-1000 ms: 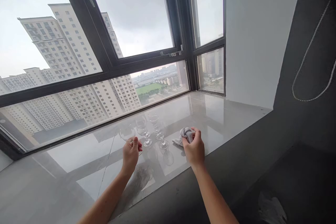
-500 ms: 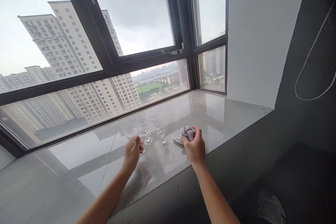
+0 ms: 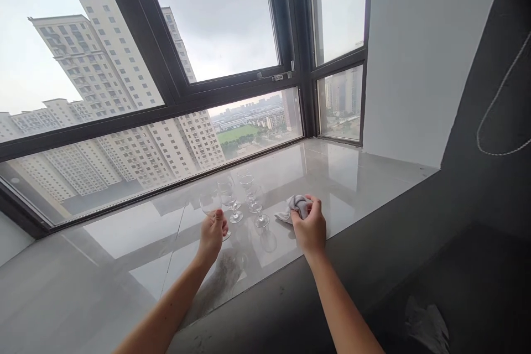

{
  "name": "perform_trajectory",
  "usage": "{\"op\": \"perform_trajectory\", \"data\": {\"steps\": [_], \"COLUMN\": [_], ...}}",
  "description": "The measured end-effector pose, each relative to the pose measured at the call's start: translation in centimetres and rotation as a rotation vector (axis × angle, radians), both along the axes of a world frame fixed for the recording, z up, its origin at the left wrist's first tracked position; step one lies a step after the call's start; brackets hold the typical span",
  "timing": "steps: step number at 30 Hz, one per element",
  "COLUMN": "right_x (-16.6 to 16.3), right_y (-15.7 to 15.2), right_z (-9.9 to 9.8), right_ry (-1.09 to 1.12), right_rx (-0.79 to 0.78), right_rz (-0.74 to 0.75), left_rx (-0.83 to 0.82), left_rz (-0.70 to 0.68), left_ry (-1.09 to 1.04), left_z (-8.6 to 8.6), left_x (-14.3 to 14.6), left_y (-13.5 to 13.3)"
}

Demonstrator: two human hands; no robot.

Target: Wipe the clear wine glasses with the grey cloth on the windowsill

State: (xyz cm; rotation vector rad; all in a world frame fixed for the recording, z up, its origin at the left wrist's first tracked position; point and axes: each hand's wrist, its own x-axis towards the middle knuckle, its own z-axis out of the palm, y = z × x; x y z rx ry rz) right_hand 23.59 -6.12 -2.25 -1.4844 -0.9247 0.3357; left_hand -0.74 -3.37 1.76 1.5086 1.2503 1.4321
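Note:
My left hand is closed around the lower part of a clear stemmed glass; its bowl rises above my fingers and part of its foot shows below them. Just beyond and to the right, several more clear stemmed glasses stand upright in a close group on the shiny grey windowsill. My right hand pinches a bunched grey cloth, right of the glasses, with one end of the cloth trailing left near the sill. My right fingertips are partly hidden behind the cloth.
The sill's front edge runs diagonally below my hands. A dark-framed window borders the far side, with a white wall at right. A beaded cord hangs at far right, and a pale crumpled thing lies low in shadow.
The view has shifted slightly. Both hands keep their holds on the stemmed glass and the cloth, with almost no change in their positions over the sill.

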Motion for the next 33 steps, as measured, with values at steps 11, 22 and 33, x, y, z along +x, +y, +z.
{"op": "perform_trajectory", "data": {"steps": [11, 22, 33], "right_x": [0.0, 0.0, 0.1], "right_y": [-0.1, -0.1, -0.1], "right_z": [0.1, 0.1, 0.0], "right_ry": [0.017, 0.014, 0.018], "right_rx": [-0.019, -0.015, -0.014], "right_rz": [0.014, 0.0, 0.009], "left_rx": [0.033, 0.015, -0.001], "left_rz": [-0.033, -0.074, -0.106], "left_ry": [0.006, 0.071, 0.195], "left_z": [-0.4, -0.8, -1.6], "left_x": [-0.1, 0.0, -0.2], "left_y": [0.3, 0.4, 0.3]}}
